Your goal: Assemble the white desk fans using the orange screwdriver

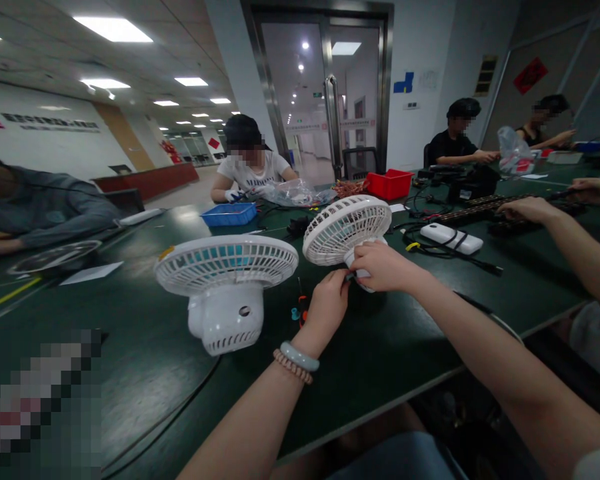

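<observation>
A white fan (347,230) tilts in front of me, its round grille facing up and to the left. My right hand (387,265) is closed around the housing behind the grille. Just below it, my left hand (330,300), with bracelets at the wrist, pinches at the same spot; a small dark piece shows at its fingertips, too hidden to name. To the left, a second white fan (230,313) rests on its rear housing with the grille upward. Between the fans lies an orange and black screwdriver (303,307), partly behind my left hand, beside a small teal piece (295,313).
The green table (145,373) carries a cable (190,397), a blue tray (229,214), a red bin (389,184) and a white box with a black cord (451,238). Several people sit around it; a neighbour's hands (530,209) work at the right. The table's front edge runs close to me.
</observation>
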### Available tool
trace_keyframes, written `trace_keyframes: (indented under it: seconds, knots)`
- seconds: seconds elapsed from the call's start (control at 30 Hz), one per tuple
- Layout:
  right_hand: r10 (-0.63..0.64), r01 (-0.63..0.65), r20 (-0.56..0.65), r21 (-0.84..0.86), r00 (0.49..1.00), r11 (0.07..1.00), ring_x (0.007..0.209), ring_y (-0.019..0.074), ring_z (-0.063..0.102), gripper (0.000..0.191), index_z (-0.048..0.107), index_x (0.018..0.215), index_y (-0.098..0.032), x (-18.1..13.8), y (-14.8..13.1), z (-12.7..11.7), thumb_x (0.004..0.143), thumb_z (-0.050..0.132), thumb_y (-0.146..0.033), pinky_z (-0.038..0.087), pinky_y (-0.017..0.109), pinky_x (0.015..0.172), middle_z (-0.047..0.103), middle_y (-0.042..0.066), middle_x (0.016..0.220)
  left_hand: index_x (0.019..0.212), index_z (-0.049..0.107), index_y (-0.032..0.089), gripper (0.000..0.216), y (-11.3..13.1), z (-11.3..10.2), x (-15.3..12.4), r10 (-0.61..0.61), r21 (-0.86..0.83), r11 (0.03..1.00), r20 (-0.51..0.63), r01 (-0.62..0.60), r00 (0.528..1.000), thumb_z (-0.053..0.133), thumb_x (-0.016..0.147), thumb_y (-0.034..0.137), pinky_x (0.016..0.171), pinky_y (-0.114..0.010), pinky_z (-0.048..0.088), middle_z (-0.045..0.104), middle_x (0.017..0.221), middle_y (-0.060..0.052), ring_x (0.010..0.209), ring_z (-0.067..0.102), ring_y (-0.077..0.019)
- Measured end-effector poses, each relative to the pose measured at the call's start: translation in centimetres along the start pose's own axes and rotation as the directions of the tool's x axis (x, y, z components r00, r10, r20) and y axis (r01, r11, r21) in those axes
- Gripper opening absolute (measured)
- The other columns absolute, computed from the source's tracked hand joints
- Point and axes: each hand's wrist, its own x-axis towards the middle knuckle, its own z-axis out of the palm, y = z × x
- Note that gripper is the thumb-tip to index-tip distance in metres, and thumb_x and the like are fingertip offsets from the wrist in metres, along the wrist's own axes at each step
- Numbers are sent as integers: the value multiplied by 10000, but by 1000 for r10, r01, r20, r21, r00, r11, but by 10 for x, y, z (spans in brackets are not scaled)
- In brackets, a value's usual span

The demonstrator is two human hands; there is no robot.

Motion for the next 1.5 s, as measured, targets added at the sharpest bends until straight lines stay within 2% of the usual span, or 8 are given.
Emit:
trace_keyframes:
  seconds: [0.2, 0.4, 0.63, 0.8, 1.1, 1.3, 1.5]
  knots:
    - [1, -1, -15, -13, 1000, 1000, 910, 217, 525, 230, 663, 934, -164, 0, -1, 2, 799, 481, -206, 327, 325, 772, 609, 97, 941, 966, 559, 160, 244, 0, 0, 3, 47, -2, 999, -8, -47, 999, 411, 814, 39, 831, -294, 476, 616, 971, -63, 910, 581, -157]
    - [32, -32, -50, 6, 998, 999, 925, 209, 533, 264, 617, 1025, -166, 0, -6, 0, 825, 444, -165, 323, 319, 775, 627, 97, 971, 976, 560, 150, 266, 2, 1, 3, 104, 34, 994, 9, -104, 995, 370, 827, 36, 873, -308, 465, 604, 1022, -85, 958, 570, -166]
    - [16, -14, -63, 29, 998, 999, 979, 207, 520, 312, 603, 1075, -169, 0, -4, 3, 801, 455, -148, 330, 320, 820, 618, 97, 1005, 1032, 520, 148, 249, 1, 0, 3, 23, 55, 998, -11, -23, 1000, 389, 838, 64, 801, -305, 484, 632, 989, -90, 892, 609, -179]
    - [6, -6, -29, 9, 1000, 1000, 926, 217, 526, 260, 641, 987, -166, 0, -2, 5, 761, 518, -209, 340, 323, 789, 613, 88, 942, 982, 510, 158, 201, 2, -2, 3, -26, 77, 997, 9, 26, 1000, 414, 831, 68, 725, -274, 475, 645, 919, -80, 824, 622, -175]
    - [41, -44, -48, -78, 998, 996, 949, 239, 503, 270, 636, 973, -159, 1, -8, 9, 750, 571, -295, 321, 348, 802, 598, 101, 971, 970, 509, 171, 194, -1, -4, 0, -12, 86, 996, 25, 10, 1000, 468, 803, 82, 684, -253, 462, 646, 875, -54, 780, 628, -170]
    - [49, -57, -88, -99, 995, 993, 936, 243, 503, 256, 630, 953, -170, 0, -9, 13, 734, 587, -296, 309, 345, 771, 602, 89, 958, 1029, 493, 166, 214, 0, -2, -1, -39, 79, 996, 20, 38, 999, 473, 821, 117, 697, -257, 469, 655, 920, -71, 811, 639, -174]
    - [54, -63, -93, -104, 994, 993, 921, 236, 504, 215, 649, 916, -207, 3, -4, 18, 740, 580, -310, 290, 341, 742, 601, 70, 924, 940, 520, 170, 120, 2, -3, 0, -48, 106, 993, 43, 43, 998, 515, 820, 176, 695, -258, 460, 660, 906, -60, 808, 633, -176]
